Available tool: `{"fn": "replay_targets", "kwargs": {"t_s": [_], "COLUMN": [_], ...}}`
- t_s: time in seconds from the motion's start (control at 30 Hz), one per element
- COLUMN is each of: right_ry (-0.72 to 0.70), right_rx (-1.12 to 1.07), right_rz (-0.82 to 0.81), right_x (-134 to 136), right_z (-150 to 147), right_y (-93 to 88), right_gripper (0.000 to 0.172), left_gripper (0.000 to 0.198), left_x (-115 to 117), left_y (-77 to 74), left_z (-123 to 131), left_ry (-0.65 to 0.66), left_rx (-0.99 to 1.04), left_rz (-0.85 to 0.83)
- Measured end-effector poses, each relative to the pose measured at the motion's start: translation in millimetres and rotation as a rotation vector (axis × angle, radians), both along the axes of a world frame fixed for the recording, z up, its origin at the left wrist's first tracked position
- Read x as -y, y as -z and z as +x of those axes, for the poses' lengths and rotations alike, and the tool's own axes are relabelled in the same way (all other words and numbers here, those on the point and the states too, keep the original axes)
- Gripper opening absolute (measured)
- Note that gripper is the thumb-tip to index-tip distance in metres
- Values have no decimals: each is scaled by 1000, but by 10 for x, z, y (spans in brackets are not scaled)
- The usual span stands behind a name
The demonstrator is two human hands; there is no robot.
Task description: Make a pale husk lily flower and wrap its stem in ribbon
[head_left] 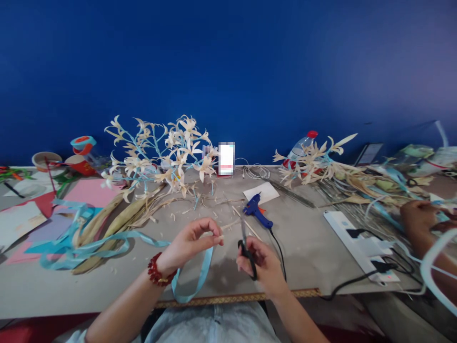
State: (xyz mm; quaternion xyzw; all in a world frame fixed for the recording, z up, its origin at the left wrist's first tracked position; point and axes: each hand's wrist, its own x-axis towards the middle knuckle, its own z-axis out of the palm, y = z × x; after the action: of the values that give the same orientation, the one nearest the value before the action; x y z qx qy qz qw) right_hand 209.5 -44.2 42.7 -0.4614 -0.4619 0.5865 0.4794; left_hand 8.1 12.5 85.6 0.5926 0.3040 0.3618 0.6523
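Note:
My left hand (200,238), with a red bead bracelet at its wrist, pinches a narrow pale husk strip (232,223) that points right. A light-blue ribbon (205,269) loops beneath this hand; whether the fingers also hold it is unclear. In my right hand (262,262) are black-handled scissors (253,259), fingers in the loops and blades pointing up and away, near the strip's far end. Just beyond them a blue glue gun (257,210) lies on a white card (262,191), its cord trailing toward me.
White husk flowers (185,147) on blue stems stand at the back left. More flowers (317,159) lie by a red-capped bottle (303,143). Dried husks (107,233) and coloured paper (89,193) cover the left side. A power strip (357,247) sits right, near another person's hand (417,219).

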Motion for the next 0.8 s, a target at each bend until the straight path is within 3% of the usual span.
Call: {"fn": "replay_targets", "kwargs": {"t_s": [0.17,0.27,0.4,0.53,0.6,0.67,0.8], "right_ry": [59,20,-22,103,194,246,285], "right_rx": [132,209,258,99,2,-67,-162], "right_rz": [204,240,225,198,181,164,145], "right_x": [-68,-109,-121,-85,-62,-41,-13], "right_z": [-50,-72,-55,-52,-76,-117,-232], "right_y": [-139,-138,-94,-56,-17,42,162], "right_gripper": [26,19,17,19,21,24,25], "left_gripper": [7,10,14,24,17,8,11], "left_x": [-11,-8,14,98,164,238,360], "left_y": [-64,-107,-108,2,94,193,330], "left_z": [22,58,97,122,144,183,296], "left_ry": [80,118,69,-204,-362,-400,-393], "left_rx": [-244,-324,-367,-273,-186,-100,-15], "left_rz": [227,383,497,485,415,305,182]}}
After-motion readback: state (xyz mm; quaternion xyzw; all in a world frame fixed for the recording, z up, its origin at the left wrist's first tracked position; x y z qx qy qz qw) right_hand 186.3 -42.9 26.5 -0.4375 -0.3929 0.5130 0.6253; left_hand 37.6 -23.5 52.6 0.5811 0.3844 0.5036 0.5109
